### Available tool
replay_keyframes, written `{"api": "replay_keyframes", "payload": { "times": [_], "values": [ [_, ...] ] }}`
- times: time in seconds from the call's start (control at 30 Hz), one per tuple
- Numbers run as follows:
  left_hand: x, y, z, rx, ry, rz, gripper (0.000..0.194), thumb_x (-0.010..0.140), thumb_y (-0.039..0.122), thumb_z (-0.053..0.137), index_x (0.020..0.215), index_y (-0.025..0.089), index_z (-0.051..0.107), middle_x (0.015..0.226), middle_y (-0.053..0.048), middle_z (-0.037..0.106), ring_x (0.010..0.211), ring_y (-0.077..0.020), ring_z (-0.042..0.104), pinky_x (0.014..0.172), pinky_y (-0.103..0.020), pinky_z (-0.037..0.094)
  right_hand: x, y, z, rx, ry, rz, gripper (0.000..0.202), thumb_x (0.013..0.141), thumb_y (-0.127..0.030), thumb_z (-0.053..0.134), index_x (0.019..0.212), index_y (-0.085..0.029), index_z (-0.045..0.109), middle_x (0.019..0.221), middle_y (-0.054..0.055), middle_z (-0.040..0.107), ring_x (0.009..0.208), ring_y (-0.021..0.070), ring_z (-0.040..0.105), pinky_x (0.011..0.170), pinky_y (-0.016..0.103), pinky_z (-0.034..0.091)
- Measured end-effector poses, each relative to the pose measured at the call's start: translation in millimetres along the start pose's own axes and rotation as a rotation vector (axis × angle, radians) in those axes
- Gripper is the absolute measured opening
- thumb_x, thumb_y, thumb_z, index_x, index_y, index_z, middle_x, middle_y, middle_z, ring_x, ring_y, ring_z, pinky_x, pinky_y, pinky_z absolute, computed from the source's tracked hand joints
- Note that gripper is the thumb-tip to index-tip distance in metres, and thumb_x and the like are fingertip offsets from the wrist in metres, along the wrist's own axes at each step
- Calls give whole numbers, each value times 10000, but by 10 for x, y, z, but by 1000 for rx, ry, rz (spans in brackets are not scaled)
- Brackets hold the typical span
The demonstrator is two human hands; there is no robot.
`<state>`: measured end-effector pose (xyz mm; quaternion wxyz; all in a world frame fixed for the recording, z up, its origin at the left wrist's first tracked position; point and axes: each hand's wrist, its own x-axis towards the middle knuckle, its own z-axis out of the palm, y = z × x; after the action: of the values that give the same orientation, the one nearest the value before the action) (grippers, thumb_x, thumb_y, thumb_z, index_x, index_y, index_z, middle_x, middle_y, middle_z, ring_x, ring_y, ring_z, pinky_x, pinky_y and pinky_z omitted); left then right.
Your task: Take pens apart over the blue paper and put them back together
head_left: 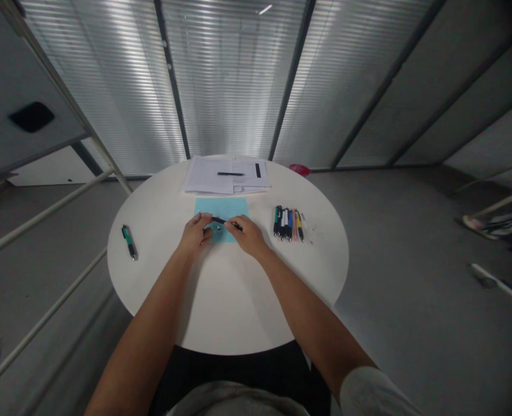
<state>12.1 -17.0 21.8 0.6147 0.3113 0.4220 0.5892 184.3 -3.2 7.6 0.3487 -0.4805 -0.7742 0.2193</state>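
Both of my hands rest over a light blue sheet (221,209) on the round white table (160,289). My right hand (247,235) pinches a black pen (223,221) that lies across the sheet towards the left. My left hand (195,234) holds the pen's other end between thumb and fingers, with a thin part sticking up from it. A small dark piece (218,228) lies on the sheet between my hands.
A row of several coloured pens (288,223) lies to the right of the sheet. A green pen (129,241) lies alone at the table's left. A stack of papers (227,175) with a black pen on top sits at the far edge. White rails run along the left.
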Motion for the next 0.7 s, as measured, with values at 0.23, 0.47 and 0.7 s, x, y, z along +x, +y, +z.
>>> {"api": "replay_keyframes", "payload": {
  "times": [0.23, 0.47, 0.7],
  "values": [
    [21, 22, -26, -30, 42, 52, 239, 713, 292, 712, 837, 170, 547, 851, -11, 648, 358, 12, 241, 313, -169, 121, 17, 46, -7, -95, 53, 33, 346, 946, -494, 437, 896, -240, 666, 854, -3, 588, 810, 119, 563, 734, 223, 384],
    [62, -46, -66, 22, 14, 60, 256, 708, 309, 734, 818, 167, 552, 813, -11, 627, 356, 12, 272, 311, -161, 142, 11, 41, 7, -112, 50, 55, 331, 935, -491, 462, 915, -243, 680, 883, 6, 600, 824, 128, 572, 734, 231, 393],
    [55, -61, -52, 76, 18, 57, 249, 693, 294, 758, 804, 154, 584, 633, 18, 542, 336, 2, 264, 310, -166, 136, 4, 51, 11, -145, 68, 47, 306, 921, -493, 491, 942, -261, 688, 890, 0, 598, 814, 127, 578, 720, 238, 394]
  ]
}}
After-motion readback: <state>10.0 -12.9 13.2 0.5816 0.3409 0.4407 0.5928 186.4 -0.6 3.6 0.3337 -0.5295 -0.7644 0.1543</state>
